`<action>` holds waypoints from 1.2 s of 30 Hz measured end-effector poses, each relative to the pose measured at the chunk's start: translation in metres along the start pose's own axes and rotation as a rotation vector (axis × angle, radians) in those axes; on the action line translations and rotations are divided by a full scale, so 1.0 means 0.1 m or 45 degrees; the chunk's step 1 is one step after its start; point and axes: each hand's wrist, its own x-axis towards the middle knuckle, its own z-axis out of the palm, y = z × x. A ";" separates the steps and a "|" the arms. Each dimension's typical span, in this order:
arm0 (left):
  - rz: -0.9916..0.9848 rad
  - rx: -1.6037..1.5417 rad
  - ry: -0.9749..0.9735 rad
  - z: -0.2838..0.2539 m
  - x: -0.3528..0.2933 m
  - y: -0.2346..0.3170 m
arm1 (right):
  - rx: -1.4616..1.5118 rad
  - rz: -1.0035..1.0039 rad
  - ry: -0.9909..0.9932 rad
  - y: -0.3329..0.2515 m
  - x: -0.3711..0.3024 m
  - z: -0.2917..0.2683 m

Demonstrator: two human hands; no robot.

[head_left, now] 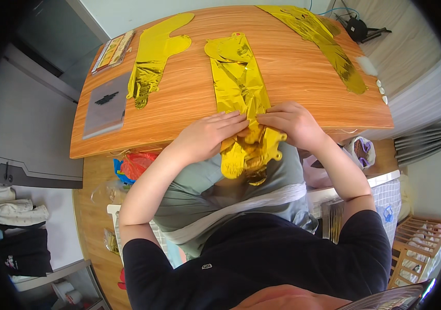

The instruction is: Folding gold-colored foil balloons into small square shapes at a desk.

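A deflated gold foil balloon (pixel 239 82) lies lengthwise across the middle of the table, creased and shiny, its near end hanging over the front edge above my lap. My left hand (pixel 207 135) rests on it from the left, fingers stretched and lying on the foil; part of the thumb shows below them. From the right, my right hand (pixel 290 124) lays its fingers on the same balloon, slightly bent, thumb hidden. The fingertips of both hands are close together near the table edge. Small round tabs stick out from the hanging end.
On the wooden table (pixel 179 116), another flat gold foil balloon (pixel 153 54) lies left and a third gold foil piece (pixel 326 41) right. A clear plastic sleeve (pixel 106 106) with black strips sits at the left edge. A black router-like device (pixel 357 29) stands far right. Bags flank my legs.
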 end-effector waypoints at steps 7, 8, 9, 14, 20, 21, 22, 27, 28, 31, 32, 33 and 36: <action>-0.620 -0.944 -0.024 -0.15 0.06 -0.05 | 0.349 0.358 -0.039 0.06 0.13 -0.02; -0.618 -0.943 -0.023 -0.16 0.06 -0.06 | 0.376 0.335 -0.024 0.08 0.13 0.00; -0.623 -0.953 -0.057 -0.17 0.07 -0.06 | 0.374 0.335 -0.023 0.11 0.12 0.03; -0.301 -0.772 0.026 -0.13 0.07 0.01 | 0.299 0.198 -0.039 0.05 0.04 -0.02; -0.051 -0.176 0.045 0.05 -0.02 -0.03 | 0.145 0.135 -0.019 -0.16 -0.02 -0.04; -0.034 -0.123 0.017 0.06 -0.02 -0.04 | 0.103 0.125 0.012 -0.16 -0.04 -0.01; -0.016 -0.069 -0.012 0.08 -0.03 -0.06 | 0.061 0.116 0.043 -0.17 -0.07 0.03; -0.053 -0.118 -0.070 0.05 -0.03 -0.08 | 0.067 0.182 0.093 -0.19 -0.09 0.07; -0.070 -0.203 -0.084 0.04 -0.03 -0.10 | 0.085 0.201 0.071 -0.19 -0.08 0.05; -0.215 -0.530 -0.111 -0.08 0.03 -0.07 | 0.198 0.323 0.020 -0.17 -0.06 -0.01; -0.216 -0.528 -0.110 -0.09 0.04 -0.08 | 0.197 0.321 0.020 -0.15 -0.05 0.00; -0.349 -0.807 -0.090 -0.10 0.03 -0.10 | 0.283 0.379 0.065 -0.13 -0.05 0.03; -0.617 -1.365 -0.047 -0.11 0.02 -0.12 | 0.447 0.512 0.110 -0.13 0.00 0.05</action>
